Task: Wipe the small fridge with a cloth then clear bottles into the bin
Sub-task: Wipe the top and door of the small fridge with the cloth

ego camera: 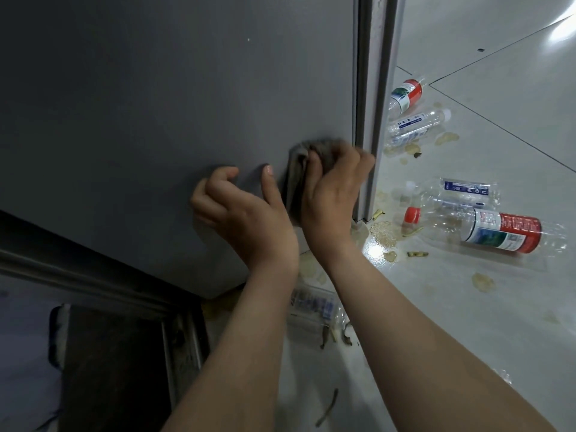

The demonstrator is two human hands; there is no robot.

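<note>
The job sits in its first half, by the look of things. The wiping is under way, while no bottle has been cleared and no bin shows anywhere in the head view.

The person's right hand (pixel 333 188) grips a crumpled grey cloth (pixel 294 182), fingers curled over it, and presses it flat to the smooth matt dark-grey side panel of the small fridge (pixel 156 104), low down and just beside the paler grey ribbed door seal strip (pixel 371 88). The left hand (pixel 246 213) holds nothing: its fingers are curled in and the thumb lies straight against the panel, just beside the cloth, seemingly as a brace.

How much of the panel is already clean cannot be told; its surface reads even and dull, with one tiny pale speck higher up.

Left to do is the whole clearing step. On the glossy white tiled floor (pixel 498 322) lie several empty bottles, all thin clear crinkly plastic:
- a red-and-green-labelled clear bottle (pixel 405 95) close to the seal
- a blue-printed clear bottle (pixel 414 126) touching it
- a second blue-labelled clear bottle (pixel 464 191) farther out
- a large red-capped bottle with a red label (pixel 498 232) beside that
- a blurred clear bottle (pixel 314 307) partly hidden between the forearms

Yellowish sticky-looking puddles (pixel 385 233) and small dark scraps (pixel 417 254) are scattered among them
</note>
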